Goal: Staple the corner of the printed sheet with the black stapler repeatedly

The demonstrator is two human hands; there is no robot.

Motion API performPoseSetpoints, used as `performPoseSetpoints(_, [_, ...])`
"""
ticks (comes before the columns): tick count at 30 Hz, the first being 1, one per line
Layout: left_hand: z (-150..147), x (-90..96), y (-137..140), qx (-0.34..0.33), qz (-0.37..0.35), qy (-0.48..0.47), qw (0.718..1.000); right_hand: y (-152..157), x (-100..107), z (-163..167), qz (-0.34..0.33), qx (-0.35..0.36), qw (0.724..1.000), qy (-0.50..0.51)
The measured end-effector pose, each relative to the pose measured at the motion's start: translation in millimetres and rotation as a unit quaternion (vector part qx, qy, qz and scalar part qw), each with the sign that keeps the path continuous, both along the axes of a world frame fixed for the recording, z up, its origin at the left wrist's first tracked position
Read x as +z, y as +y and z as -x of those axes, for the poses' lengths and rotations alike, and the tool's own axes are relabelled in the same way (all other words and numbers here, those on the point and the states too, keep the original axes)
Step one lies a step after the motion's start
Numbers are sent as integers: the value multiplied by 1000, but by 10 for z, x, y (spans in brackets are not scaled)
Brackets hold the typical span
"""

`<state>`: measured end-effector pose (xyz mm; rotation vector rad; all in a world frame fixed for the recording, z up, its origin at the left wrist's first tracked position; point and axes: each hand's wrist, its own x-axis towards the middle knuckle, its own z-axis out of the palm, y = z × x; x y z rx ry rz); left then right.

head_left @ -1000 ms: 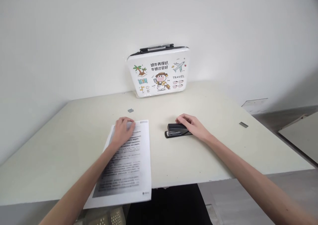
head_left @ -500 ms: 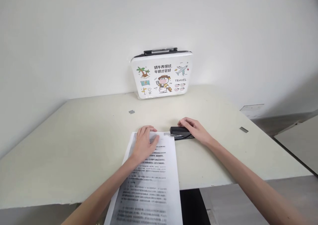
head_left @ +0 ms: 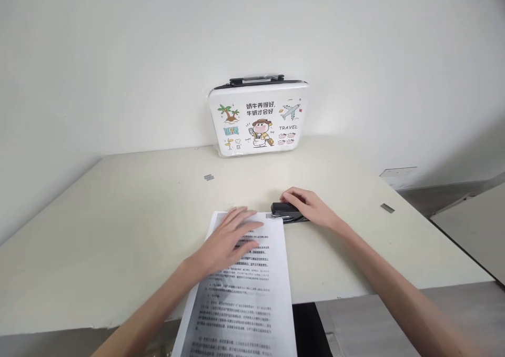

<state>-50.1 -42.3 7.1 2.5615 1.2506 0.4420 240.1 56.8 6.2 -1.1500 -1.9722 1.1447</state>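
Pale table [head_left: 118,273] stretches under everything I handle. Nearest me, left of the black stapler [head_left: 284,208] and running past the table's near edge, lies the printed paper [head_left: 244,309], its top right corner at the stapler's front end. My left hand [head_left: 229,241] lies over the paper, fingers loosely spread and gripping nothing. My right hand [head_left: 310,205] has its fingers curled round the stapler's rear end, holding it. Beyond the stapler to the left sit small grey strips [head_left: 209,177]; off to its right lies another grey strip [head_left: 387,208]. Farther beyond the stapler, a white cartoon-printed case [head_left: 258,118] stands upright before the white wall [head_left: 158,57].
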Motion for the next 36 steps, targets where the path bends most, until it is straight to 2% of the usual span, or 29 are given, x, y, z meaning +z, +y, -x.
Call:
performPoseSetpoints(6, [-234,-149,-95,8,-43,56,997,34,201,242,-73,-7,986,-150])
performPoseSetpoints(13, [-318,-219,-149,29,-53,62,996,-44,320,471,-19,-33,971,-235])
performPoseSetpoints(26, [-347,-281,-194,38,-47,-5,998,-63,241,536,-46,-43,964,-259])
performPoseSetpoints(36, [-357,-297,-207,44,-40,7,998,-42,235,531,-12,-68,968,-243])
